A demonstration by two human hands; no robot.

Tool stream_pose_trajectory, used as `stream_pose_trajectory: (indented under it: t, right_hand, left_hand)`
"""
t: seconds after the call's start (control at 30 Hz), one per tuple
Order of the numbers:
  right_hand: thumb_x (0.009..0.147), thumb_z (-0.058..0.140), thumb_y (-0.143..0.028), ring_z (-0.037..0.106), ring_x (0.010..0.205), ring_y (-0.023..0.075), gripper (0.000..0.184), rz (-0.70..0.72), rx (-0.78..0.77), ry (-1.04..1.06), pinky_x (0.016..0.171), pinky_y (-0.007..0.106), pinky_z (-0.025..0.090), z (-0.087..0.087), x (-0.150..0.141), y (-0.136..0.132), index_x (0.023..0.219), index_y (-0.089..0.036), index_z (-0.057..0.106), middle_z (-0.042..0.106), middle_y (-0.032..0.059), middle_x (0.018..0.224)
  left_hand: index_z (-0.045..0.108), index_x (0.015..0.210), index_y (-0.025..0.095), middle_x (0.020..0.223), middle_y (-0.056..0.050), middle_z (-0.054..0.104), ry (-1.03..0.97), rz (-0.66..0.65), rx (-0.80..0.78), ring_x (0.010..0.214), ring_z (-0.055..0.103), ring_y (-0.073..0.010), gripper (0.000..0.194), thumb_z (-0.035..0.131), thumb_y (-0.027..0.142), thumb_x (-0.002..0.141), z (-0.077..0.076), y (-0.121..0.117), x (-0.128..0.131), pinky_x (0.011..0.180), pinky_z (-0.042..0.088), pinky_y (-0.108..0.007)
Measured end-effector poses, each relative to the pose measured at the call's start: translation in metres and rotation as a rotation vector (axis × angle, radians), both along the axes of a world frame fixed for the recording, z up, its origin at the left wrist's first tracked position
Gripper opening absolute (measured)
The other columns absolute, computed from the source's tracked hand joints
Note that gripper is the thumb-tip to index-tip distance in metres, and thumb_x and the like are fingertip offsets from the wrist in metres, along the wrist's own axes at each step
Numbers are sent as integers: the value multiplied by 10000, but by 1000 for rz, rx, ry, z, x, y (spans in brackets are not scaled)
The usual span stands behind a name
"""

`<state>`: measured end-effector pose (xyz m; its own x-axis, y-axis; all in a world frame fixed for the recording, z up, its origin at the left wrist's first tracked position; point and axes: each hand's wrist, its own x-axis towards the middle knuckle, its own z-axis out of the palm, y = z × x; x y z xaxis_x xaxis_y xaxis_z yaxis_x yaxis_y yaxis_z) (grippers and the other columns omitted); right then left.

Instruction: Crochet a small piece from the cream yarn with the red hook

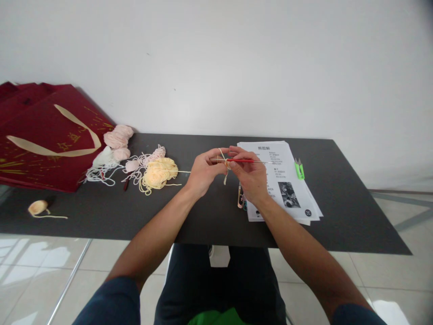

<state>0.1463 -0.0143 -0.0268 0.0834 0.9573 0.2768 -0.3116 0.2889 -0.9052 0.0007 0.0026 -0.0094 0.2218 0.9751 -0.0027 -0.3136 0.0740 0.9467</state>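
Note:
My right hand (249,177) grips a crochet hook (241,160) with a red handle, held level above the table. Between both hands a small loop of pale yellow yarn (226,163) sits around the hook, its short tail hanging down. My left hand (206,169) is closed on the yarn, one strand passing over its raised forefinger. From that hand a strand runs left to the yellow yarn ball (160,173). Fingers hide part of the loop.
Printed sheets (270,180) lie under my right hand, with green thread snips (299,169) on their edge. Pink yarn (118,136), white yarn (104,159) and a dark red bag (50,135) stand left. A small crocheted piece (38,207) lies near the front left edge.

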Motion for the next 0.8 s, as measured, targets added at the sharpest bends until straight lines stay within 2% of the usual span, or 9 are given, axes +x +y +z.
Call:
stream_pose_trajectory:
  t: [0.17,0.37,0.57,0.8]
  right_hand:
    - [779,886,-266,752,973,165,198,-11,-29,23,935,383,610,1,-4,-2,893,-274,725,792,0,1105]
    - [776,888,-266,743,967,159,212,-46,-58,55,960,373,596,-2,-3,0,892,-273,710,802,-11,1040]
    - [778,891,-249,737,934,142,241,-57,-75,131,947,342,572,-6,-5,0,923,-277,702,790,-27,955]
    - [747,909,-262,705,869,133,293,-34,-107,162,857,320,573,-4,-8,-3,929,-280,680,757,-40,936]
  left_hand:
    - [754,1130,166,729,18,721,22,49,38,644,606,-115,513,799,107,623,2,1,-1,669,480,-258]
    - [741,1115,179,797,31,649,68,116,101,684,604,-100,474,836,144,652,6,-3,1,647,464,-237]
    - [719,1191,185,822,18,639,173,158,226,685,581,-94,469,808,176,731,2,-5,1,613,435,-227]
    - [731,1178,188,794,24,629,197,157,242,658,557,-91,463,801,158,721,3,-7,2,610,443,-230]
